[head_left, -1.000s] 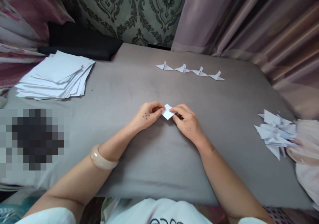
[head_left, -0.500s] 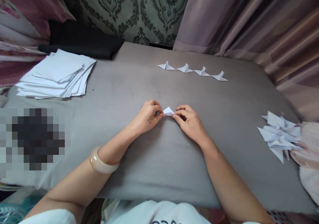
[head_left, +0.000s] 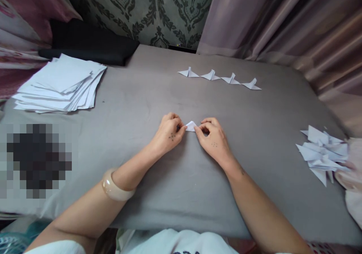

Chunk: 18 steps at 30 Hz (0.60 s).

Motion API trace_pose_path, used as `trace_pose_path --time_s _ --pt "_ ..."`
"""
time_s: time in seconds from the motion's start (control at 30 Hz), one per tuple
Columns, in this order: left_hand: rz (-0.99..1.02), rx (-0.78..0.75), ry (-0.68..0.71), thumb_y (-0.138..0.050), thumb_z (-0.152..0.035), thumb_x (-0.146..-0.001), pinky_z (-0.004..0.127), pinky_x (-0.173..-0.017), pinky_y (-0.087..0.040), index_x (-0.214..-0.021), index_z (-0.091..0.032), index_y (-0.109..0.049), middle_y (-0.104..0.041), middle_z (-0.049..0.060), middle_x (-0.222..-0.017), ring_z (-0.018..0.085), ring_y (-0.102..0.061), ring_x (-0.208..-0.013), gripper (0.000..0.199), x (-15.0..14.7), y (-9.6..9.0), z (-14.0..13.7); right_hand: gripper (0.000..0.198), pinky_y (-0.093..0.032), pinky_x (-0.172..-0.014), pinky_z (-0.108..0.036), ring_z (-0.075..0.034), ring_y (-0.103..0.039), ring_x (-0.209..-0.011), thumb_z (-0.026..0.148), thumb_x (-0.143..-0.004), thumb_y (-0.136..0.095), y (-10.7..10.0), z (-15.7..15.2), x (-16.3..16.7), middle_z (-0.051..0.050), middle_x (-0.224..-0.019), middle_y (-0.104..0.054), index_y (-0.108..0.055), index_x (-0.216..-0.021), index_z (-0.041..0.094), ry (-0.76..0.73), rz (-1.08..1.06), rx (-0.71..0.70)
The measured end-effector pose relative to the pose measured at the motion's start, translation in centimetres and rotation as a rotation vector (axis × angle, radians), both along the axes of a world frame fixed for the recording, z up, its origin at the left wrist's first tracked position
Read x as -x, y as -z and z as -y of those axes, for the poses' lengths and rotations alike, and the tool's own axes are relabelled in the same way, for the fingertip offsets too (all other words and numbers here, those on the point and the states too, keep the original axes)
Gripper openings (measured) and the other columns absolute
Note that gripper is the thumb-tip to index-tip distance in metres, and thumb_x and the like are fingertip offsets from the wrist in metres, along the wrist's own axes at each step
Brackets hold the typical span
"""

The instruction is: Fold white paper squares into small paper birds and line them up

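A small folded piece of white paper (head_left: 190, 126) lies between my two hands, over the grey cloth. My left hand (head_left: 171, 130) pinches its left corner between thumb and fingers. At the other side, the thumb and forefinger of my right hand (head_left: 214, 135) close on the right part of the paper. The fold forms a low peak at the top. Fingertips cover both ends of it.
Several folded paper cranes (head_left: 212, 75) stand in a row at the back. A stack of white paper sheets (head_left: 60, 84) lies at left, before a black cloth (head_left: 90, 43). More folded cranes (head_left: 322, 152) are heaped at right beside pale fabric. Curtains (head_left: 254, 16) hang behind the table.
My right thumb and fingers have shifted slightly left over the paper. The paper's front edge looks flatter and its outline changed. The view has shifted a little.
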<state>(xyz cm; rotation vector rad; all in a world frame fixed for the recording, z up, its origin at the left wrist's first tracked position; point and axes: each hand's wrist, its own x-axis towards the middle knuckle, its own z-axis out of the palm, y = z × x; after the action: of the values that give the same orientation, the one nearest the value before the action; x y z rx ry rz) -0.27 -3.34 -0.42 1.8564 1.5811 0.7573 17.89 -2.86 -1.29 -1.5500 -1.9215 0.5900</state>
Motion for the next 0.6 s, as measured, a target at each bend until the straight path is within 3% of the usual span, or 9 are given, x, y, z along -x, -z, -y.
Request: trace_pose_path --time_s 0.33,0.6 --pt "0.016 -0.013 -0.069 -0.062 -0.021 -0.083 0.036 -0.082 -0.05 -0.071 -0.016 -0.06 -0.059 0.008 -0.093 0.019 -0.056 -0.084 0.013 -0.2 0.1 0.0 0.021 -0.05 -0.077 -0.035 -0.017 -0.062 -0.078 0.036 -0.083 -0.062 -0.2 0.0 0.4 -0.006 -0.103 -0.06 -0.06 -0.069 0.02 0.065 0.072 0.028" --pt "-0.005 -0.113 0.005 -0.06 -0.022 -0.086 0.035 -0.081 -0.049 -0.076 -0.016 -0.059 -0.057 0.008 -0.094 0.019 -0.055 -0.087 0.012 0.2 1.5 -0.1 0.023 -0.049 -0.079 -0.036 -0.018 -0.061 -0.082 0.038 -0.085 -0.061 -0.1 -0.2 0.0 -0.006 -0.104 -0.058 -0.059 -0.071 0.02 0.024 0.077 0.071"
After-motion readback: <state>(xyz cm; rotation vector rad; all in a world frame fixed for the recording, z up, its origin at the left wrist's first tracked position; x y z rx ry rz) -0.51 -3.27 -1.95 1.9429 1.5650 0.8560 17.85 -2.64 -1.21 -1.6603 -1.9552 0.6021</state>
